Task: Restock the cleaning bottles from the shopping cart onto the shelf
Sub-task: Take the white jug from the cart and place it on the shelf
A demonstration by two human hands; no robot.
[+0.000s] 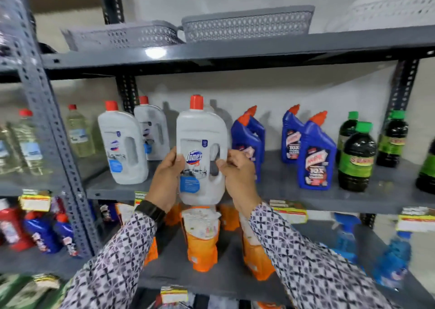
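I am holding a white bottle (201,148) with a red cap upright in both hands, in front of the middle shelf (282,184). My left hand (166,179) is gripping its left side over the label, and my right hand (237,174) is gripping its right side, fingers (222,163) curling at the handle opening. The bottle's base is hanging just below the shelf's front edge, not resting on it. Two matching white bottles (123,144) are standing on the shelf to the left. Blue bottles (315,153) with orange spouts are standing to the right, and dark bottles (356,158) with green caps beyond them.
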